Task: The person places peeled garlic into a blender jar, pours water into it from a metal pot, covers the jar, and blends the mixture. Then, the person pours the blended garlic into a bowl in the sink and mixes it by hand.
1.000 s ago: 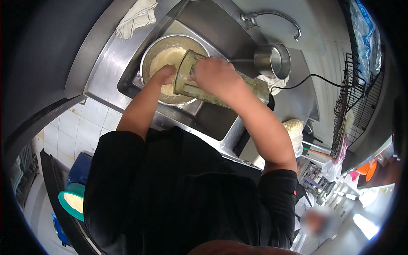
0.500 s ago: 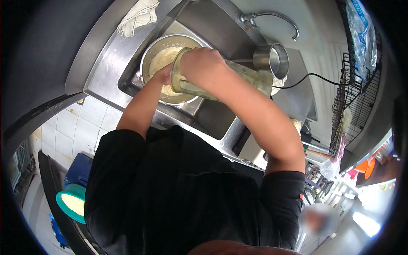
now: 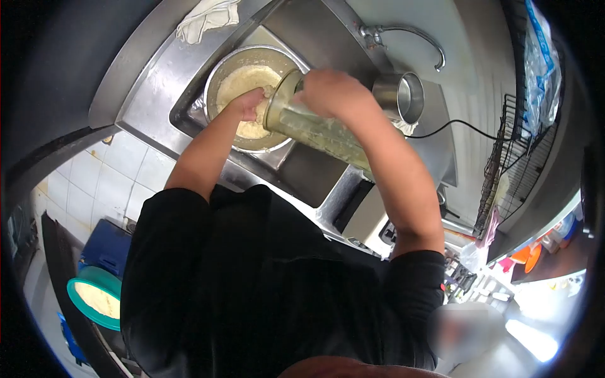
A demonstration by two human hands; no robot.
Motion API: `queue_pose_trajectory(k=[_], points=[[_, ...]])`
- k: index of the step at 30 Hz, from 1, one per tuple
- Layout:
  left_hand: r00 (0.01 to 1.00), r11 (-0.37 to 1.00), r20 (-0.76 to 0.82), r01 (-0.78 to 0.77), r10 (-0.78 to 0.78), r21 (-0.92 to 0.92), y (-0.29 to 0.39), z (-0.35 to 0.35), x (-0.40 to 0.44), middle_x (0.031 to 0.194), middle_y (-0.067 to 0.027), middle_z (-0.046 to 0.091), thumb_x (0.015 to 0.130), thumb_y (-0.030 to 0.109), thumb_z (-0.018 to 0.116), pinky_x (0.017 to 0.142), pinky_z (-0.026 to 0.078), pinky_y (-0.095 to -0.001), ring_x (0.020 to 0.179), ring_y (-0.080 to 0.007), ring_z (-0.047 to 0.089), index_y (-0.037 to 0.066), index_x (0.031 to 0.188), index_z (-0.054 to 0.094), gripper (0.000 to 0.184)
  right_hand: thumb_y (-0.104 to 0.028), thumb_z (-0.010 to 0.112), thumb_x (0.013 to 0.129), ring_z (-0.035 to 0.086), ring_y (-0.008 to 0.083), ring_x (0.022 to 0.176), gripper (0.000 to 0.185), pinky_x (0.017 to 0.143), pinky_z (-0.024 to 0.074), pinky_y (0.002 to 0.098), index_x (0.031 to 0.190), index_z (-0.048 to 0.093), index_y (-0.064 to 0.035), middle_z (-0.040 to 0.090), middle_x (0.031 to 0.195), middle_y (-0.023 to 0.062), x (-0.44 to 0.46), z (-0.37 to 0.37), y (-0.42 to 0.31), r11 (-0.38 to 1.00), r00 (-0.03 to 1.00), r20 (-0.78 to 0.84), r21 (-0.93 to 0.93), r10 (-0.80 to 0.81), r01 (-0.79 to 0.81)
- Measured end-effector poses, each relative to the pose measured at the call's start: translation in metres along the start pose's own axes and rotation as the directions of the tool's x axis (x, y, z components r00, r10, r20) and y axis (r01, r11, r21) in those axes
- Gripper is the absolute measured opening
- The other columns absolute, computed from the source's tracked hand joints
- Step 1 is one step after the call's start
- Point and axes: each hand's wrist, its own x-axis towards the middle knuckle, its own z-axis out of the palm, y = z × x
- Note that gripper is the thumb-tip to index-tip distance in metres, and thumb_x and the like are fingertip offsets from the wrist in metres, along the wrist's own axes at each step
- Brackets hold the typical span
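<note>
The right hand (image 3: 337, 93) grasps the tilted jug (image 3: 321, 137), its mouth over the bowl (image 3: 234, 63) in the sink (image 3: 315, 179); the left hand (image 3: 247, 104) is beside it, grip unclear; this tilt seems to call for steady support.

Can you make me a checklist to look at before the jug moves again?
1. Right hand has a grip on the jug: ok.
2. Jug's mouth over the bowl: ok.
3. Bowl in the sink: ok.
4. Left hand well away from the jug's mouth: not ok, it's right beside it.
5. Jug all empty: cannot tell.
6. Cloth out of the bowl: ok, it's near the sink's edge.
</note>
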Motion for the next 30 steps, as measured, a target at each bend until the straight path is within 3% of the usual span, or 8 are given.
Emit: queue_pose_trajectory(k=[8, 10, 12, 18, 20, 24, 27, 30], points=[[0.997, 0.984, 0.074, -0.010, 0.023, -0.176, -0.018, -0.020, 0.013, 0.117, -0.0170, 0.053, 0.092, 0.019, 0.031, 0.090, 0.046, -0.0395, 0.100, -0.0255, 0.058, 0.002, 0.123, 0.043, 0.037, -0.039, 0.055, 0.083, 0.059, 0.0364, 0.088, 0.042, 0.077, 0.0467, 0.0428, 0.088, 0.063, 0.0021, 0.061, 0.091, 0.0217, 0.013, 0.010, -0.003, 0.999, 0.999, -0.003, 0.018, -0.032, 0.032], [0.968, 0.916, 0.114, -0.247, 0.222, 0.315, -0.018, -0.026, 0.020, 0.111, -0.0141, 0.057, 0.089, 0.011, 0.034, 0.086, 0.048, -0.0382, 0.098, -0.0258, 0.059, 0.005, 0.120, 0.047, 0.034, -0.038, 0.056, 0.082, 0.059, 0.0367, 0.089, 0.040, 0.078, 0.0464, 0.0438, 0.091, 0.062, 0.0008, 0.061, 0.093, 0.0209, 0.004, 0.009, -0.005, 0.995, 0.996, -0.006, -0.037, -0.088, 0.088], [0.998, 0.997, 0.000, -0.066, 0.067, -0.038, -0.008, -0.007, 0.006, 0.106, -0.0116, 0.060, 0.083, 0.005, 0.039, 0.081, 0.049, -0.0364, 0.095, -0.0248, 0.059, 0.004, 0.117, 0.051, 0.036, -0.037, 0.056, 0.083, 0.059, 0.0376, 0.089, 0.039, 0.078, 0.0461, 0.0448, 0.092, 0.061, 0.0004, 0.061, 0.092, 0.0214, -0.003, 0.017, -0.005, 0.999, 0.999, 0.051, -0.034, -0.009, 0.010], [0.887, 0.770, -0.266, -0.141, 0.378, 0.622, -0.015, -0.043, 0.052, 0.109, -0.0182, 0.059, 0.085, 0.022, 0.045, 0.074, 0.051, -0.0424, 0.092, -0.0282, 0.061, -0.001, 0.111, 0.055, 0.036, -0.037, 0.056, 0.083, 0.058, 0.0413, 0.084, 0.041, 0.073, 0.0451, 0.0460, 0.095, 0.054, 0.0025, 0.060, 0.083, 0.0258, -0.063, 0.019, 0.029, 0.971, 0.973, -0.153, 0.192, 0.174, -0.143], [0.783, 0.468, -0.380, 0.129, 0.492, 0.874, 0.000, -0.012, 0.013, 0.109, -0.0228, 0.058, 0.083, 0.024, 0.047, 0.078, 0.049, -0.0402, 0.096, -0.0316, 0.059, -0.001, 0.109, 0.058, 0.037, -0.036, 0.056, 0.084, 0.058, 0.0429, 0.082, 0.040, 0.071, 0.0456, 0.0461, 0.092, 0.053, 0.0033, 0.059, 0.078, 0.0272, -0.091, 0.028, 0.040, 0.936, 0.947, -0.206, 0.304, 0.245, -0.176], [0.707, 0.368, -0.500, 0.349, 0.501, 0.862, 0.012, 0.028, -0.021, 0.109, -0.0244, 0.057, 0.081, 0.023, 0.049, 0.083, 0.047, -0.0377, 0.100, -0.0335, 0.057, 0.000, 0.107, 0.059, 0.036, -0.031, 0.059, 0.083, 0.057, 0.0390, 0.066, 0.037, 0.062, 0.0431, 0.0422, 0.090, 0.051, 0.0038, 0.059, 0.070, 0.0212, -0.140, 0.056, 0.052, 0.754, 0.808, -0.321, 0.621, 0.493, -0.214], [0.710, 0.232, -0.457, 0.396, 0.536, 0.888, 0.005, 0.027, -0.020, 0.105, -0.0221, 0.059, 0.080, 0.021, 0.050, 0.087, 0.044, -0.0372, 0.102, -0.0320, 0.056, 0.000, 0.105, 0.060, 0.033, -0.026, 0.061, 0.084, 0.049, 0.0135, 0.054, 0.029, 0.051, 0.0409, 0.0304, 0.088, 0.051, 0.0016, 0.052, 0.061, 0.0029, -0.170, 0.102, 0.063, 0.401, 0.672, -0.326, 0.915, 0.665, 0.048], [0.735, -0.229, -0.068, 0.296, 0.675, 0.927, -0.002, 0.015, -0.012, 0.100, -0.0210, 0.061, 0.080, 0.017, 0.049, 0.086, 0.045, -0.0371, 0.101, -0.0313, 0.057, 0.004, 0.102, 0.062, 0.029, -0.022, 0.060, 0.086, 0.042, 0.0067, 0.046, 0.022, 0.041, 0.0345, 0.0227, 0.086, 0.051, -0.0013, 0.047, 0.058, -0.0009, -0.198, 0.129, 0.051, 0.032, 0.587, -0.234, 0.942, 0.775, 0.333]])
